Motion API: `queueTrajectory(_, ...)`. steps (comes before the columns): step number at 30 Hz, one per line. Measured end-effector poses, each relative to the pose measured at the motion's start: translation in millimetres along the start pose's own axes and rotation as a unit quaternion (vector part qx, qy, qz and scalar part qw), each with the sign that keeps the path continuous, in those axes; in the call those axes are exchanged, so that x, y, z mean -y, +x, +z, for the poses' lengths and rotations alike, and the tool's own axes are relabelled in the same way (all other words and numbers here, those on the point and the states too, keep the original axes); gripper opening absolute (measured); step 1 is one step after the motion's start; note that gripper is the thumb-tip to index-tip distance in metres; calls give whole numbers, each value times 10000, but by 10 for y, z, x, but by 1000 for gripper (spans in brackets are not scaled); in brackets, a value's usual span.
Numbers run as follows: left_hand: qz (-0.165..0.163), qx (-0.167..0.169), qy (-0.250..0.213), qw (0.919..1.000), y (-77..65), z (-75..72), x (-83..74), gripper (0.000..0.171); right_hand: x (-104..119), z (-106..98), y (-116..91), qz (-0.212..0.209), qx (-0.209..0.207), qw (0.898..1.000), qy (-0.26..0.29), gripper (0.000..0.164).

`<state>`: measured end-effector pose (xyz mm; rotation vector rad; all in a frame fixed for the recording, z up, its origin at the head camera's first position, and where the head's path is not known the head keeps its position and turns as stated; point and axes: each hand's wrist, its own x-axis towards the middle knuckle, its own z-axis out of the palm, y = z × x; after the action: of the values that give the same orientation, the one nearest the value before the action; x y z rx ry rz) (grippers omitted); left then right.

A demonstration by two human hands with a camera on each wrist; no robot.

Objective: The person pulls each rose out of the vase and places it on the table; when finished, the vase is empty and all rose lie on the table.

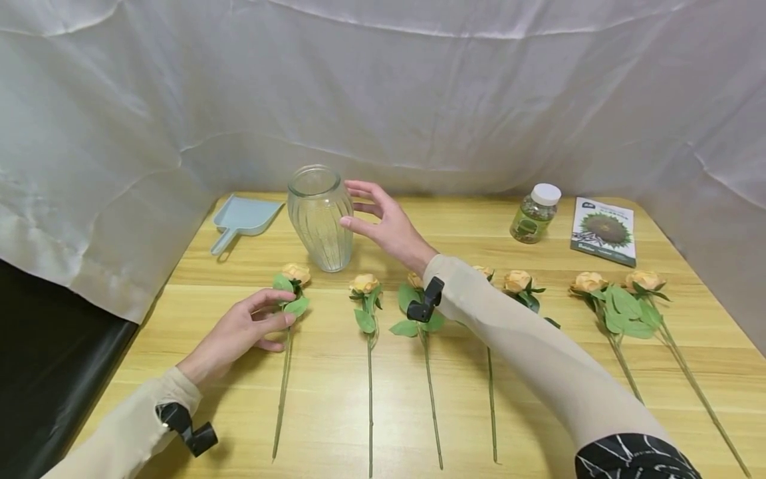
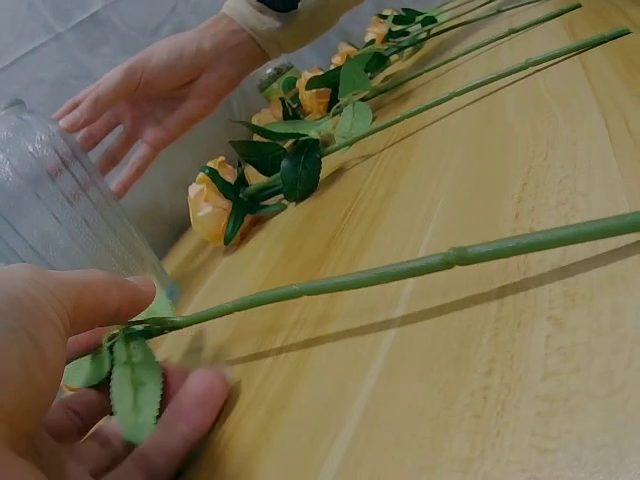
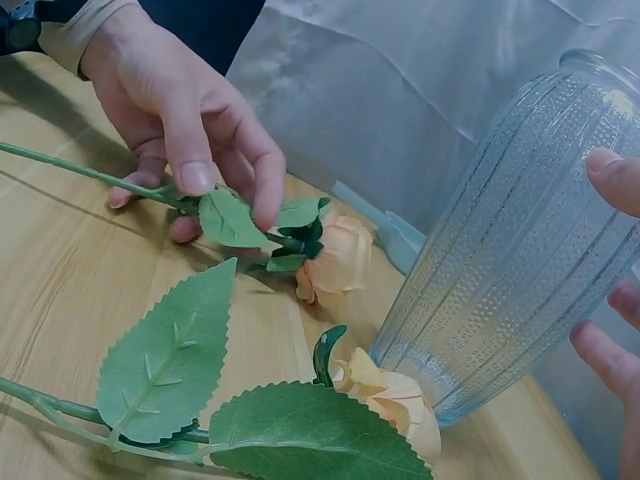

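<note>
My left hand (image 1: 242, 332) is at the leftmost rose (image 1: 296, 273), thumb and fingers curled round its stem just below the peach bloom. In the left wrist view the green stem (image 2: 400, 268) runs out from between the fingers, and a leaf (image 2: 137, 385) hangs over them. A ribbed clear glass vase (image 1: 323, 226) stands upright behind that rose. Beside its right side is my right hand (image 1: 385, 223), fingers spread and relaxed. In the right wrist view its thumb (image 3: 615, 180) overlaps the vase wall, with the fingertips near the vase's side.
More peach roses lie in a row to the right, including a second rose (image 1: 365, 284) and the far right rose (image 1: 645, 281). A blue dustpan (image 1: 248, 214) lies left of the vase. At the back right are a white-lidded jar (image 1: 532, 216) and a sunflower packet (image 1: 604, 231).
</note>
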<state>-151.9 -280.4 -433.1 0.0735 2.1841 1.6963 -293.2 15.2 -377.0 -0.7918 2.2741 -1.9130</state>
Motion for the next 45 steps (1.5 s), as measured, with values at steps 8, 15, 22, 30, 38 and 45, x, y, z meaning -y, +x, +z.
queueTrajectory(8, 152, -174, 263, 9994, -36, -36, -35, 59, 7, 4, -1, -2, 7, 10000, -18, 66)
queueTrajectory(15, 146, -246, 355, 9990, -38, -33, -36, 58, 10, 14, -2, 36, -1, 10000, -44, 66)
queueTrajectory(22, 227, -283, 359, 9987, -34, -46, -25, 56, 11, -2, -20, 38, -26, 10000, -49, 66)
queueTrajectory(30, 212, -542, 438, 9973, -30, -140, -99, 58, 40, -162, -50, -84, -149, 9999, 1, 65)
queueTrajectory(38, 545, -948, 750, 9912, -39, -324, -288, 57, 171, -521, -260, 107, -233, 9991, -335, 56)
queueTrajectory(45, 1344, -1463, 1673, 9657, -43, -510, -567, 47, 447, -1074, -635, 303, -338, 9900, -1335, 49)
